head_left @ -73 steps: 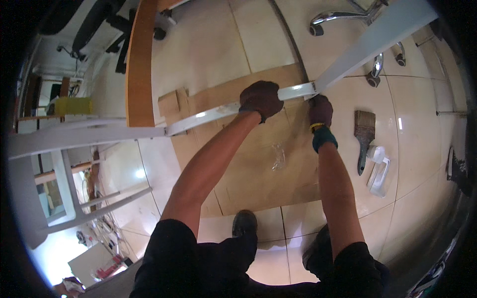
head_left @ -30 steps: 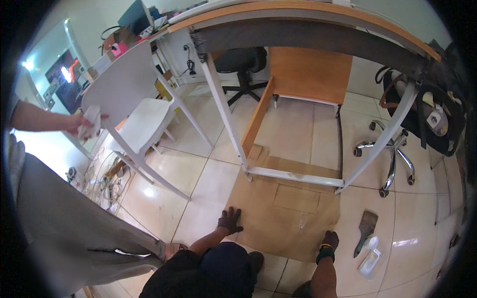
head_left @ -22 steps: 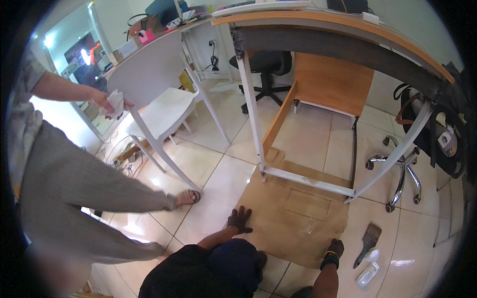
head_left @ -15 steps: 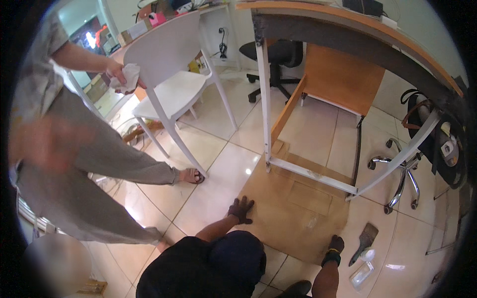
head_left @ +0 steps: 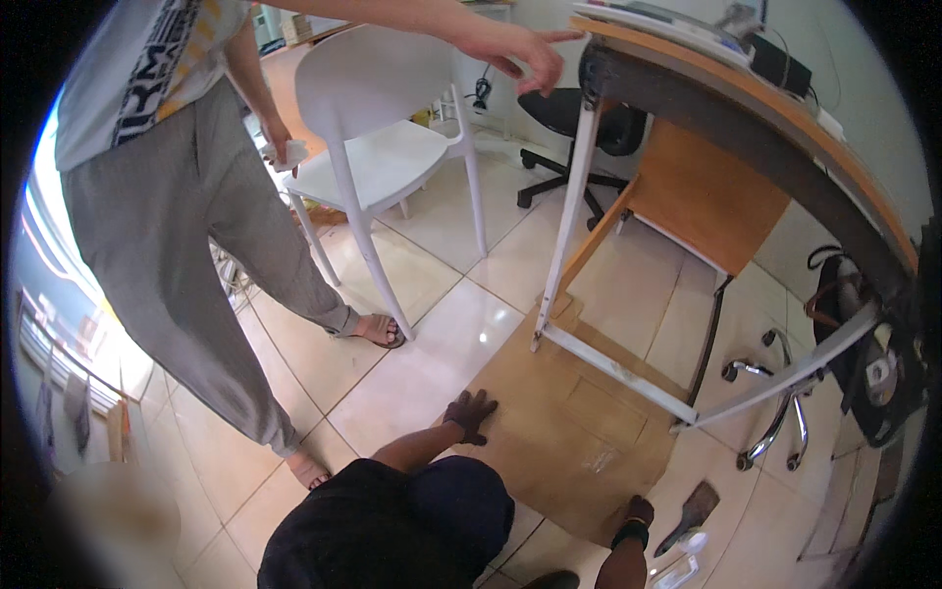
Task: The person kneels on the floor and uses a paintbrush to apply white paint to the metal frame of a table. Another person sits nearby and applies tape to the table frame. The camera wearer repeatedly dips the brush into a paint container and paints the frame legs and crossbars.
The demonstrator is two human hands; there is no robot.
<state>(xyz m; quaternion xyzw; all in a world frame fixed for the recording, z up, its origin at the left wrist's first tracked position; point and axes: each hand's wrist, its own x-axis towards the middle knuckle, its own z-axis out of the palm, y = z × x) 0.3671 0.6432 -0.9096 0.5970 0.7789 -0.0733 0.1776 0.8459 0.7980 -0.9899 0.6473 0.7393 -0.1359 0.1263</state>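
Observation:
A brown cardboard sheet [head_left: 549, 432] lies on the tiled floor in front of me. My left hand [head_left: 471, 417], in a dark glove, rests flat on its left edge with the fingers spread. At the sheet's near right corner is my right hand [head_left: 636, 515], also gloved, its fingers bunched at the edge. Beside that hand lie a wide flat paintbrush [head_left: 699, 506], a small white round object [head_left: 694, 542] and a clear plastic piece [head_left: 677, 571], partly cut off below. The white metal frame [head_left: 618, 373] of a wooden-topped desk [head_left: 834, 137] stands over the sheet's far part.
A person in grey trousers [head_left: 157, 255] stands at left, pointing toward the desk corner and holding a white crumpled tissue or cloth [head_left: 287, 154]. Behind are a white chair [head_left: 388, 162] and a black office chair [head_left: 569, 177]. A chrome wheeled base [head_left: 780, 412] and black bag [head_left: 873, 344] are right.
The standing person has straightened and stretched one arm toward the desk corner; it was low and blurred before. My view has shifted. Both my hands stay at the cardboard.

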